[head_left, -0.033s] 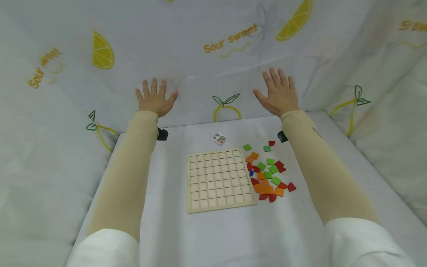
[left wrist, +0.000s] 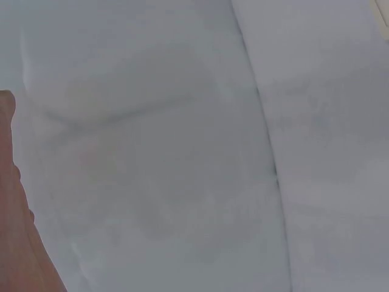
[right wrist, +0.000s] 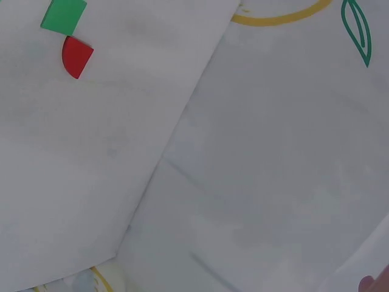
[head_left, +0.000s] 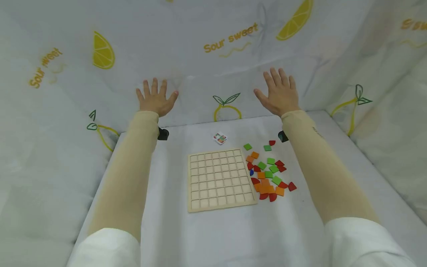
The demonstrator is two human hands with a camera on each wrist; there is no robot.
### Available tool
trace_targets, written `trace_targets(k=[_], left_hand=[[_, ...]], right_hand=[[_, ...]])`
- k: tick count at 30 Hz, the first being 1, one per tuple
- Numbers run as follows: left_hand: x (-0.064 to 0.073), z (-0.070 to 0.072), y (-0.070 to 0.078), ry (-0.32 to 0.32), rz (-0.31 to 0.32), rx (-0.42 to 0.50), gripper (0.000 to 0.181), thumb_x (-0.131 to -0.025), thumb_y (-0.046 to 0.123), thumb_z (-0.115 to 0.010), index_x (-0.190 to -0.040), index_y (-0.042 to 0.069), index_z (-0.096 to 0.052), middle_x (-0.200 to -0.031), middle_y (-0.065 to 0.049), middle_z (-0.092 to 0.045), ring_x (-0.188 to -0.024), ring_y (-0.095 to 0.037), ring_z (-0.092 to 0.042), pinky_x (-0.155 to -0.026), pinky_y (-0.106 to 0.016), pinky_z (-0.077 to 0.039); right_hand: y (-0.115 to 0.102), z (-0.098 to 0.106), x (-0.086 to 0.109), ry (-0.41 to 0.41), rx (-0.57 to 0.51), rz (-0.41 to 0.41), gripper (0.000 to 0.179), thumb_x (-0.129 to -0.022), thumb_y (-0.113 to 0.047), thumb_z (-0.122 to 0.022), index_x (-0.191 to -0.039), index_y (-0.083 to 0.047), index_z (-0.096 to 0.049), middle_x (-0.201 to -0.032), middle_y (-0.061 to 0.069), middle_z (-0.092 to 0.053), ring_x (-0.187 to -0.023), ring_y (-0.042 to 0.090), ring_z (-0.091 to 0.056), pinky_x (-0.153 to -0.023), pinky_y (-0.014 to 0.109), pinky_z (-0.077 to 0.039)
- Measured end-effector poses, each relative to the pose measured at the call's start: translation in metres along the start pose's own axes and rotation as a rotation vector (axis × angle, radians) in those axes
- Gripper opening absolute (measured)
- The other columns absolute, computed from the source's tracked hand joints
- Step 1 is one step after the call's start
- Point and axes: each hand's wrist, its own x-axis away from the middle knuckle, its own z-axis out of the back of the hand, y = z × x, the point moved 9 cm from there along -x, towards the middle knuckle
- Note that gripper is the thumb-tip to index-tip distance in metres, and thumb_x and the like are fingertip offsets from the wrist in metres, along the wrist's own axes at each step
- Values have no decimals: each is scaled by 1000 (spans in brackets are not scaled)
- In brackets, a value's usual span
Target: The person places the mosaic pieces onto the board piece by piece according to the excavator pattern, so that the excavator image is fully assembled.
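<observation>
Work seems unstarted: left hand (head_left: 156, 101) and right hand (head_left: 281, 95) spread, holding nothing, beyond the board (head_left: 220, 181); pinching a tile (head_left: 280, 191) likely calls for reaching down.

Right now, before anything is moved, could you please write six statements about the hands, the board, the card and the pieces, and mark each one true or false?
1. The left hand is empty, with its fingers spread. True.
2. The right hand holds a piece. False: it is empty too.
3. The small card lies beyond the far edge of the board. True.
4. The board's squares are filled. False: they hold no pieces.
5. A blue piece lies among green, orange and red pieces. True.
6. The pieces lie left of the board. False: they lie to its right.
</observation>
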Motion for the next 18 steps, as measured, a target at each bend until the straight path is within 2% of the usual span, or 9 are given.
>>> trace_targets(k=[4, 9, 11, 14, 18], left_hand=[[-1, 6, 0, -2, -1, 14, 79, -100, 71, -8, -161, 27, 16, -168, -7, 26, -152, -38, 32, -121, -67, 19], [-4, 36, -5, 40, 5, 24, 76, -101, 69, -8, -160, 30, 20, -167, -6, 27, -152, -38, 32, -122, -67, 17], [-4, 43, -8, 42, 9, 23, 75, -100, 68, -7, -159, 30, 21, -166, -6, 30, -151, -38, 34, -122, -68, 17], [-3, 41, -12, 15, 15, 34, 76, -99, 70, -5, -157, 31, 25, -164, -5, 35, -150, -38, 37, -119, -72, 17], [-2, 25, -14, -28, 11, 70, 79, -97, 75, -4, -155, 33, 28, -162, -4, 38, -148, -38, 39, -116, -77, 17]], right_hand=[[2, 1, -1, -24, 8, -4, 82, -102, -67, -19, -165, -18, 1, -173, 6, 9, -160, 33, 10, -128, 61, 6], [8, 23, -13, -9, 16, -32, 81, -102, -67, -17, -164, -20, 4, -172, 5, 13, -159, 33, 13, -128, 62, 7], [16, 29, -13, -5, 15, -51, 81, -101, -67, -17, -164, -20, 5, -172, 4, 14, -159, 33, 14, -127, 63, 7], [29, 27, -7, -25, 21, -82, 83, -101, -68, -16, -164, -19, 5, -171, 5, 15, -159, 34, 15, -127, 65, 7], [48, 17, 7, -70, 21, -125, 84, -100, -69, -15, -164, -18, 5, -171, 9, 13, -158, 37, 14, -126, 66, 8]])
